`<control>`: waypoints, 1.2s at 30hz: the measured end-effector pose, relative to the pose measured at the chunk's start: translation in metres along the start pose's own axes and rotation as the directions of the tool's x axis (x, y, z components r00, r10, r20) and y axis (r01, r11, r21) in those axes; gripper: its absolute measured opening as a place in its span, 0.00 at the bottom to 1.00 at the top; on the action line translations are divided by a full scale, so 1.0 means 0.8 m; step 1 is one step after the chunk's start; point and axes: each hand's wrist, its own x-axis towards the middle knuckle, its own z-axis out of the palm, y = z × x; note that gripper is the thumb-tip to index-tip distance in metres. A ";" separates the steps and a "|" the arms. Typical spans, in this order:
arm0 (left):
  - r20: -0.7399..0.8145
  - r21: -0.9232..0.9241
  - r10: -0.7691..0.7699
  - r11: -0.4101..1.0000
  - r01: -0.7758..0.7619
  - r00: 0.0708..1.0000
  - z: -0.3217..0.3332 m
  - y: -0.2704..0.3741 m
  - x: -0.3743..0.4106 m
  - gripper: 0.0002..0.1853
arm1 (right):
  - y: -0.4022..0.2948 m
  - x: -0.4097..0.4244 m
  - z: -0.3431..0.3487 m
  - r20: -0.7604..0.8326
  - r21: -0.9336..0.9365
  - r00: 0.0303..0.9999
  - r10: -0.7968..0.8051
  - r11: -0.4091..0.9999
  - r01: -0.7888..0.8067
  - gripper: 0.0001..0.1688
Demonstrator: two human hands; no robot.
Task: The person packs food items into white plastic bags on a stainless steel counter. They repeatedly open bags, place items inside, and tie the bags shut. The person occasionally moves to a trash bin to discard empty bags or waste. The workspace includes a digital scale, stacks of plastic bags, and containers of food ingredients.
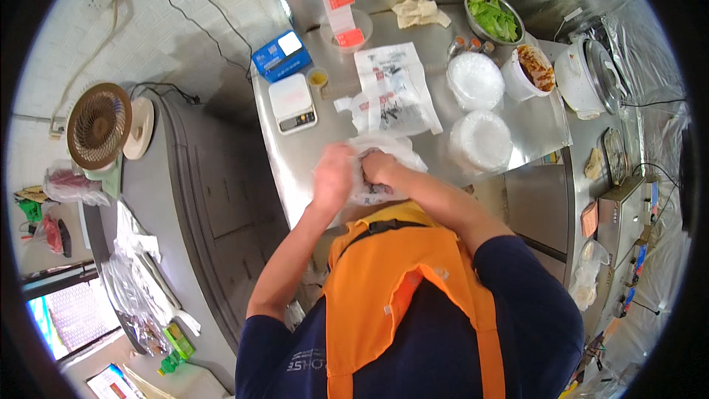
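Note:
A thin white plastic bag (404, 149) with printing on it lies bunched at the near edge of the metal counter (299, 174). My right hand (378, 167) reaches into the bag's mouth, its fingers hidden by the plastic. At the bag's left side is my left hand (334, 169), blurred; whether it grips the film cannot be told. Just beyond lie more flat printed white plastic bags (396, 88). Two wrapped stacks of round white plastic bowls or lids, one farther (475, 81) and one nearer (482, 141), stand to the right of the bags.
Left on the counter are a digital kitchen scale (293, 102), a blue box (281, 57) and a small cup (317, 78). Along the back stand a steel bowl of lettuce (494, 18), a tub of red-brown sauce (526, 75) and a white cooker (581, 80). A fan (99, 126) stands far left.

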 end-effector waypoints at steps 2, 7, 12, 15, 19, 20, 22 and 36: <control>0.285 -0.032 0.059 0.998 -0.052 0.957 0.038 0.017 0.002 0.18 | 0.056 0.019 0.074 -0.289 0.367 0.927 -0.238 0.867 0.337 0.19; 0.510 0.288 -0.081 0.954 -0.081 0.857 0.128 -0.035 -0.020 0.25 | 0.072 0.016 0.079 -0.385 0.134 0.879 -0.281 0.925 0.355 0.19; 0.478 0.348 0.042 0.908 -0.232 0.878 0.127 -0.048 -0.016 0.29 | 0.043 -0.028 0.019 0.051 -0.309 0.929 -0.367 0.878 0.364 0.18; 0.596 0.294 0.066 0.910 -0.294 0.801 0.085 -0.028 -0.008 0.22 | 0.003 -0.120 -0.052 -0.327 -0.315 0.794 -0.512 0.851 0.419 0.13; 0.252 0.286 0.219 0.914 -0.289 0.943 0.036 -0.009 -0.006 0.11 | 0.021 -0.152 -0.087 -0.667 -0.325 0.655 -0.355 0.930 0.173 0.09; 0.134 0.409 0.176 0.886 -0.216 0.975 0.036 -0.016 0.005 0.10 | 0.055 -0.130 -0.065 -0.602 -0.177 0.763 -0.235 0.971 0.159 0.09; 0.137 0.192 -0.059 0.981 0.031 0.989 0.050 -0.059 0.006 0.13 | 0.073 -0.101 -0.063 -0.501 0.121 0.865 -0.017 0.989 0.089 0.09; 0.876 -0.379 -0.304 0.045 0.924 0.374 0.058 -0.081 -0.074 0.58 | 0.119 -0.126 0.006 -0.026 0.565 1.000 -0.010 0.825 0.023 0.33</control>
